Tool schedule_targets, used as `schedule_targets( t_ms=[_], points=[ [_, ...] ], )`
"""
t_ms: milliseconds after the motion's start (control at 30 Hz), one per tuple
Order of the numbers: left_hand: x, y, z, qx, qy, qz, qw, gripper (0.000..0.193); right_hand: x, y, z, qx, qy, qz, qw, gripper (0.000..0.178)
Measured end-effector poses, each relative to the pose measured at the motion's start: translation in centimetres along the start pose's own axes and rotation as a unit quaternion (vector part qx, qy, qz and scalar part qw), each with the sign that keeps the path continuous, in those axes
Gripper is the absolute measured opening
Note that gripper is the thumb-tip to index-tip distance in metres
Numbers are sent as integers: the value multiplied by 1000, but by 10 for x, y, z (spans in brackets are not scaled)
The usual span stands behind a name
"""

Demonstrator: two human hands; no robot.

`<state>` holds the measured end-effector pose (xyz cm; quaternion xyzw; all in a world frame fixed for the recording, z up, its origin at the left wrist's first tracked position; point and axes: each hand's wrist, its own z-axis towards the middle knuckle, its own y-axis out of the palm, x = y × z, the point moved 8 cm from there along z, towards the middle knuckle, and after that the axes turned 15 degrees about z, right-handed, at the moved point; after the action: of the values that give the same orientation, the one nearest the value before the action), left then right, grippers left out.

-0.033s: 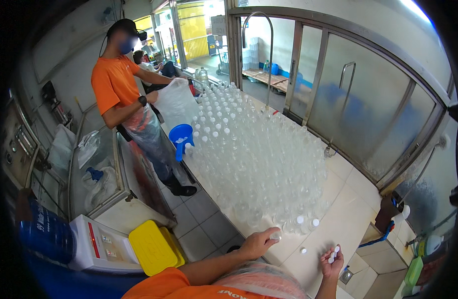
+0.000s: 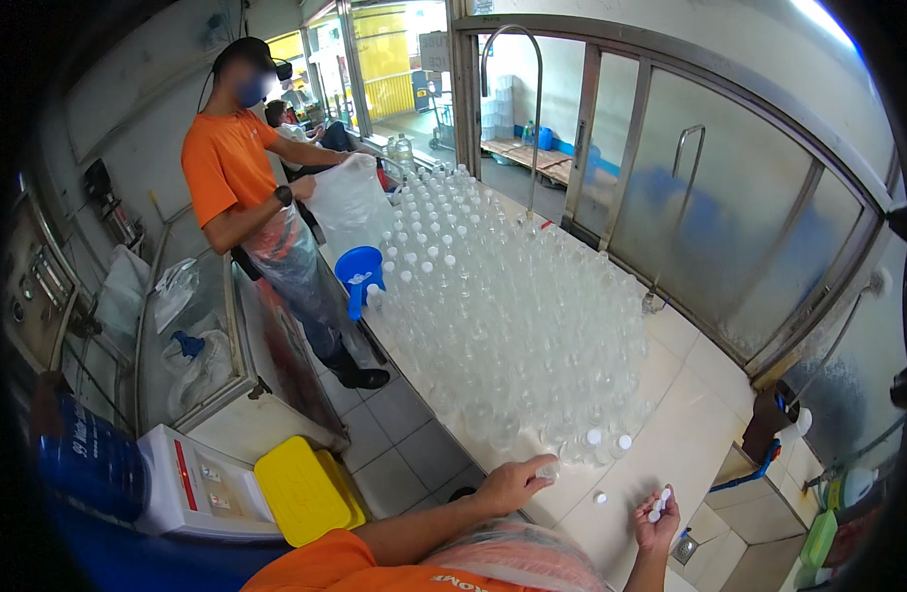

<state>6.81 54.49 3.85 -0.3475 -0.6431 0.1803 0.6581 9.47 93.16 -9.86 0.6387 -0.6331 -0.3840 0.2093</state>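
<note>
My left hand (image 2: 513, 487) is closed round a clear plastic bottle (image 2: 547, 472) at the near edge of the table; most of that bottle is hidden by the hand. White bottle caps (image 2: 659, 507) lie in the curled fingers of my right hand (image 2: 657, 528), palm up over the table's right side. Between the hands, a loose white cap (image 2: 601, 498) rests on the tabletop. Just beyond are two bottles with white caps (image 2: 594, 436), (image 2: 624, 442). A dense mass of clear bottles (image 2: 532, 335) covers the table; many near ones look uncapped, and many far ones wear white caps.
Across the table's left side, a person in orange (image 2: 231, 168) holds a translucent plastic bag (image 2: 350, 202). A blue dipper (image 2: 359, 271) sits at the left table edge. A tiled basin (image 2: 750, 493) lies at right; a yellow lid (image 2: 305, 490) is at lower left.
</note>
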Motion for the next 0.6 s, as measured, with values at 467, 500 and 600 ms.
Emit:
schedule_targets(
  t_ms=[467,500,600],
  points=[
    [-2,1,14,22,93,59,994,62,171,157,-115,-218,120,-410,877,13],
    [-1,-2,13,51,113,37,992,63,176,167,-119,-256,76,-480,836,14],
    [-6,6,15,33,131,-18,991,62,186,211,-146,-428,-201,-655,589,24]
  ],
)
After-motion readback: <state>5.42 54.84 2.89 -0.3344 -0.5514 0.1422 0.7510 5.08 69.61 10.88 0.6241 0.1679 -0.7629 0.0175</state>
